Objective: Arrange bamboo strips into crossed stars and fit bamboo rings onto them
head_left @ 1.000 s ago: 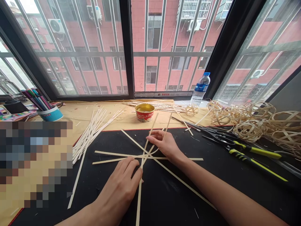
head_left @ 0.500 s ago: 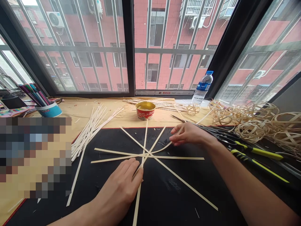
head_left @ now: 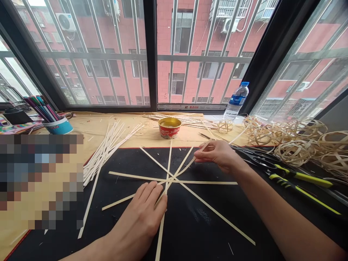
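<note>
On my screen, the left hand (head_left: 141, 217) lies flat and open on the star of thin pale strips (head_left: 174, 179), with its fingers spread, right by the spot where the strips all cross. I think it pushes down there so the star will not slide apart. The star sits in the middle of a black mat (head_left: 130, 163), and its long arms point out all ways. The right hand (head_left: 217, 156) is up and off to the side, with its thumb and fingers closed on one thin strip (head_left: 207, 144) near the strip's end. That pinch seems to let me steer this one strip while the left hand keeps the others down. A pile of spare strips (head_left: 103, 156) lies on the desk (head_left: 127, 136) just past the left side of the mat, easy to reach. A red tin (head_left: 169, 127) with gold inside sits just beyond the mat. To the right are long-handled pliers (head_left: 299, 179) with yellow and black grips, set near a heap of round woven balls (head_left: 293, 152) (a blurry patch hides the far left of the desk, so I cannot say what is there).
</note>
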The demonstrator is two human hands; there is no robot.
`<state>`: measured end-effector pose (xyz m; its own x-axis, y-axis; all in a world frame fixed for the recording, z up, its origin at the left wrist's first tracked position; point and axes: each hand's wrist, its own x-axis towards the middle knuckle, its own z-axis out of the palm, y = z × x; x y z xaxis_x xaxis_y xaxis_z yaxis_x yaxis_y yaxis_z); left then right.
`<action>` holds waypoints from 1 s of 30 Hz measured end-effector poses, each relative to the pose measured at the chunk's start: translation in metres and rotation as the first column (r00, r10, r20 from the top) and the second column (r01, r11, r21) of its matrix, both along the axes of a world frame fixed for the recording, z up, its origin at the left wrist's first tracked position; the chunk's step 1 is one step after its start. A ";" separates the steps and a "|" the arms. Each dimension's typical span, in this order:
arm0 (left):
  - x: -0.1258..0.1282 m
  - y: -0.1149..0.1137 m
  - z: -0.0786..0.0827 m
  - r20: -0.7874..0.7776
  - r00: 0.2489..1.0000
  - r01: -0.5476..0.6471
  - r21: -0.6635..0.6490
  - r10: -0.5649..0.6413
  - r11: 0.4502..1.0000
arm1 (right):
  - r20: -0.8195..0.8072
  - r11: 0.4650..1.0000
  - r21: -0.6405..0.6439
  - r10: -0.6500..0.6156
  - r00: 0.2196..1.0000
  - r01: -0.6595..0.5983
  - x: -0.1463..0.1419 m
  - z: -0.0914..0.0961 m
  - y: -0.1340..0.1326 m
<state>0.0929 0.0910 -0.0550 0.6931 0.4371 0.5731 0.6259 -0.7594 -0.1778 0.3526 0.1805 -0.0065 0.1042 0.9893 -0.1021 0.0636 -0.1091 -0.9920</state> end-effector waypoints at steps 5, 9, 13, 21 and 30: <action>-0.001 0.001 0.002 -0.031 0.999 0.021 -0.029 -0.022 0.999 | 0.005 0.998 -0.026 0.049 0.999 -0.049 -0.003 -0.011 0.000; 0.000 0.003 0.004 0.003 0.999 0.050 -0.029 -0.050 0.998 | -0.004 0.994 -0.052 0.095 0.995 -0.095 -0.004 -0.011 0.000; 0.002 0.004 0.005 0.025 0.997 0.077 -0.036 -0.076 0.996 | -0.033 0.992 -0.066 0.101 0.994 -0.103 -0.006 -0.009 0.000; 0.000 0.005 0.008 0.013 0.992 0.123 -0.051 -0.122 0.991 | 0.326 0.946 -0.294 0.237 0.915 -0.140 0.001 0.010 -0.006; -0.009 0.004 0.026 0.004 0.988 0.150 -0.242 -0.154 0.958 | 0.876 0.989 0.036 0.037 0.480 -0.142 0.001 0.026 -0.013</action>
<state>0.0839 0.0953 -0.0293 0.7696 0.4499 0.4531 0.4983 -0.8669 0.0143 0.3532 0.1676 0.0192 -0.0019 0.9969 0.0782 0.9048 0.0350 -0.4245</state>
